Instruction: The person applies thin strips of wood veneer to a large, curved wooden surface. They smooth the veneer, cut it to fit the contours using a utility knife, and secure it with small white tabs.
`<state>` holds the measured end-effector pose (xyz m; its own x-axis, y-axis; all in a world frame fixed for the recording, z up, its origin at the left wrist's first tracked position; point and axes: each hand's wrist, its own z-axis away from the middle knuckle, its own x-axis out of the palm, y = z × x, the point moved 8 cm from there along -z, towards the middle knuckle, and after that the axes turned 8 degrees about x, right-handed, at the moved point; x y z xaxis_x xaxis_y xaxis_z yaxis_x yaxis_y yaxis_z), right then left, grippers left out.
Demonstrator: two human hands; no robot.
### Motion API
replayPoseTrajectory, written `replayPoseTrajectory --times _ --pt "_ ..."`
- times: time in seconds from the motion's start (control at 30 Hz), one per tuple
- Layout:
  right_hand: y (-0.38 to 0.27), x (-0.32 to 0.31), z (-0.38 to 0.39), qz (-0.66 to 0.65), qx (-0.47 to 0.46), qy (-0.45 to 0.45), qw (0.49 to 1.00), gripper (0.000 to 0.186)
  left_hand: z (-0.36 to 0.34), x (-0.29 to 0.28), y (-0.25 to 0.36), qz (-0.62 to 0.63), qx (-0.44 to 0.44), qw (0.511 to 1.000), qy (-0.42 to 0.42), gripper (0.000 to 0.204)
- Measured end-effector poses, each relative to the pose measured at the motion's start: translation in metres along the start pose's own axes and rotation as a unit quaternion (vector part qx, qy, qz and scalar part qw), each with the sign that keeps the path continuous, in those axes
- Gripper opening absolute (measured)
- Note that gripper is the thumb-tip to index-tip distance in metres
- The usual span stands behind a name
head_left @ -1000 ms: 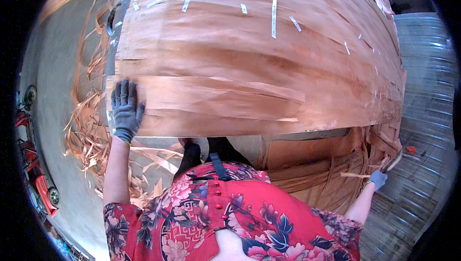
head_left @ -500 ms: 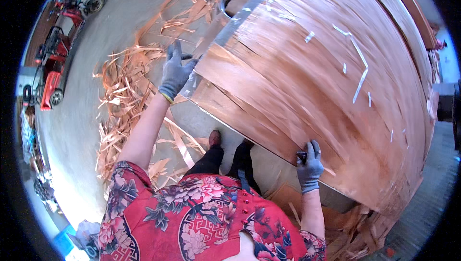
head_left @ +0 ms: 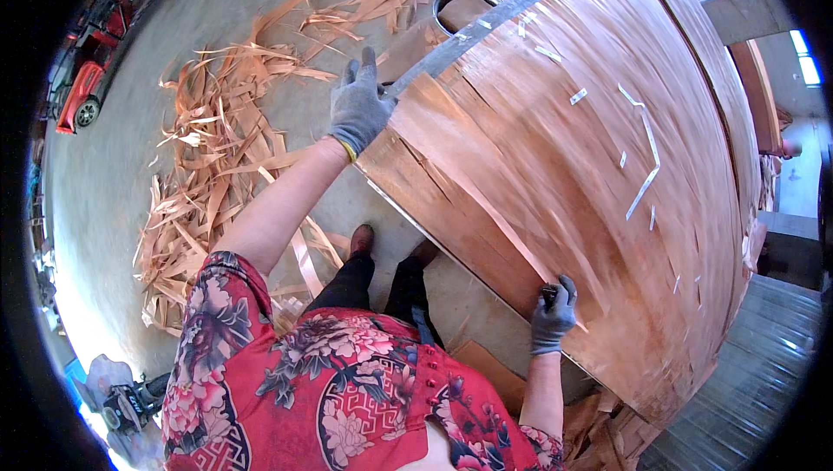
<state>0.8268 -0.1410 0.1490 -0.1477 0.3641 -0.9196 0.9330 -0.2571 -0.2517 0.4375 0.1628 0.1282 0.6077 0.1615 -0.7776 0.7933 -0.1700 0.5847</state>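
Observation:
A wide stack of reddish-brown wood veneer sheets [head_left: 555,167] lies before me on the right, with ragged strips and white tape pieces on top. My left hand [head_left: 360,105], in a grey glove, is at the stack's left corner beside a grey metal strip [head_left: 486,24]. Its fingers are stretched out and apart, and the palm side is hidden. At the near edge of the stack, my right hand [head_left: 554,319], also gloved, is closed around a small black handheld tool [head_left: 548,294]. Most of that tool is covered by the fingers, so its kind does not show.
Long veneer scraps [head_left: 217,159] are heaped on the concrete floor to the left. A round metal-rimmed opening [head_left: 460,9] shows beyond the strip. Red wheeled vehicles [head_left: 82,94] stand far left. More scraps [head_left: 607,432] lie below the stack's near edge.
The whole view has shifted. My left hand has come in closer to the stack's left corner, its fingers still spread. My right hand stays at the near edge with the black tool.

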Motion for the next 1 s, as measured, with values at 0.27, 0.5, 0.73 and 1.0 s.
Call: replayPoseTrajectory --times 0.27,0.5,0.73,1.0 --pt "0.006 -0.030 -0.018 -0.025 0.004 0.023 0.999 0.014 0.028 -0.051 0.085 -0.042 0.253 0.958 0.129 0.086" --pt "-0.026 -0.070 -0.065 0.005 -0.078 0.054 0.995 0.017 -0.010 -0.010 0.112 -0.210 0.472 0.855 0.036 0.042" --pt "-0.017 -0.109 -0.083 0.008 -0.050 0.153 0.987 0.021 -0.019 -0.062 0.152 -0.203 0.459 0.855 0.129 0.024" --pt "-0.007 -0.043 -0.022 0.004 -0.062 0.014 0.998 0.019 0.048 0.003 0.071 -0.183 0.448 0.875 0.013 0.026"
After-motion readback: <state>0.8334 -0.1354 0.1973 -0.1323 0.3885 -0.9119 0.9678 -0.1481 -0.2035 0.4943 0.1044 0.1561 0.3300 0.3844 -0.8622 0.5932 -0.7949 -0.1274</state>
